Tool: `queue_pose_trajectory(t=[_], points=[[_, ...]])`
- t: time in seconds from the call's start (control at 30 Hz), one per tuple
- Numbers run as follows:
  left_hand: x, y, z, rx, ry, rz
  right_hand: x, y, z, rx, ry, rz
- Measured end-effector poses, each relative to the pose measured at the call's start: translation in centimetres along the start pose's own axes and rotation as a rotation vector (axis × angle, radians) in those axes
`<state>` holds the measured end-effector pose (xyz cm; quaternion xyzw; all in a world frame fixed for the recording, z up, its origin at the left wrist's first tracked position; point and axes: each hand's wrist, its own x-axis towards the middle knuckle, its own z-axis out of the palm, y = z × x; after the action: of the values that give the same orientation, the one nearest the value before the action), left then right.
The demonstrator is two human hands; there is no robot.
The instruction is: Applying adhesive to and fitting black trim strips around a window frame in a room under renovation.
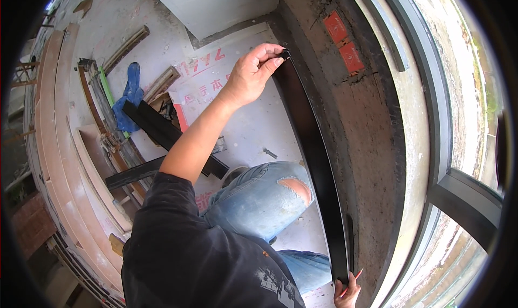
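A long, flat black strip [315, 146], apparently a trim or skirting board, stretches from the upper middle to the bottom edge of the view, beside the base of the wall. At its far end my left hand [253, 73] is closed, thumb and fingers pinching the strip's corner. My right hand [347, 296] grips the near end at the bottom, partly cut off by the frame. A thin red pencil [352, 284] sticks out between the fingers of that hand. My bent knee in torn jeans is next to the strip's left edge.
A rough unplastered wall [372, 146] with orange-red patches runs along the right, below a grey window frame [440, 184]. On the left lie black offcuts [154, 122], a blue bag-like item [129, 92], wooden strips and long boards [59, 146]. A small bolt-like piece [270, 153] lies on the floor sheet.
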<state>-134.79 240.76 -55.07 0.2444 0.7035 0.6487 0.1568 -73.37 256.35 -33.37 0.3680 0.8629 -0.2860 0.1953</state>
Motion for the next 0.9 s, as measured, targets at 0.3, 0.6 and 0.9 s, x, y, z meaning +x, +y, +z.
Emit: queue_pose_trajectory(t=[0.3,0.6,0.9], points=[[-0.3,-0.4,-0.8,-0.011,-0.016,-0.010,0.2,0.0,0.9,-0.006,0.019,-0.102],[0.1,0.1,-2.1,0.095,-0.096,-0.047,0.2,-0.3,1.1,0.067,0.043,-0.112],[0.1,0.9,-2.7,0.138,-0.123,-0.051,-0.7,0.9,1.7,0.008,0.028,-0.214]])
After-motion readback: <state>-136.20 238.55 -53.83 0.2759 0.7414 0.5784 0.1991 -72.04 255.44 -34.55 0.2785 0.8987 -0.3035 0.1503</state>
